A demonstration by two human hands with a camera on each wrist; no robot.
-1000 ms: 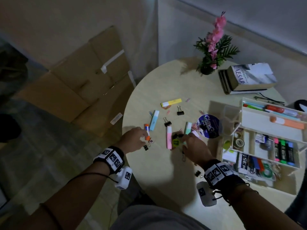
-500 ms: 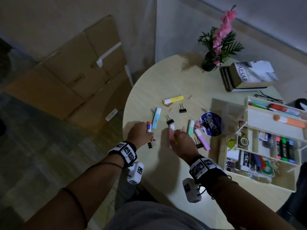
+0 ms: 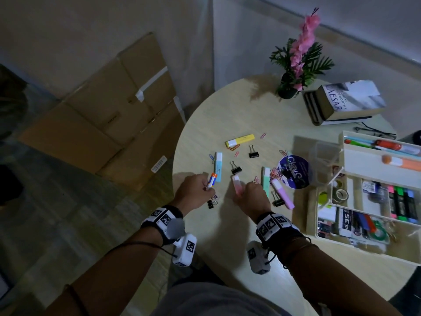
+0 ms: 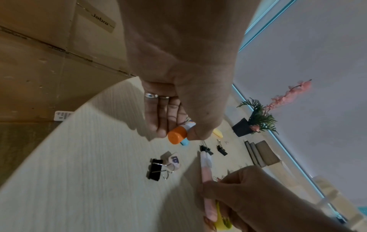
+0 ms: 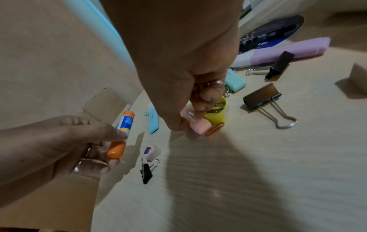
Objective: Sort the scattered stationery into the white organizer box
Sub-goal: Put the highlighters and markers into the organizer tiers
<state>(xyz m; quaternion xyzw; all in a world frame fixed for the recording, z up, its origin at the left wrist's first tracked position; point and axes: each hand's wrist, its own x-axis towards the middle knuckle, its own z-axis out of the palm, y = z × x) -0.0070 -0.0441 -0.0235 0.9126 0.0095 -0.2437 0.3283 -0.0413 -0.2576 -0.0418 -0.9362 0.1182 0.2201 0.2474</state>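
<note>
My left hand (image 3: 200,188) grips a glue stick (image 3: 212,179) with an orange cap (image 4: 177,136), raised just above the round table's left part. My right hand (image 3: 247,193) pinches a pink highlighter (image 3: 237,182) by its near end and also holds a yellow sharpener (image 5: 217,113) against it. In the right wrist view an orange paper clip (image 5: 214,128) lies by the highlighter's end. The white organizer box (image 3: 311,224) stands open at the table's right, holding markers, tape and pens.
Blue (image 3: 218,166), yellow (image 3: 239,140), green (image 3: 265,179) and purple (image 3: 282,193) highlighters, several black binder clips (image 3: 235,170) and paper clips lie scattered. A round dark disc (image 3: 293,171), a potted plant (image 3: 296,65) and books (image 3: 346,103) sit behind. Cardboard boxes (image 3: 114,115) lean left of the table.
My left hand has lifted the glue stick off the table. My right hand moved left from the yellow sharpener and took hold of the pink highlighter.
</note>
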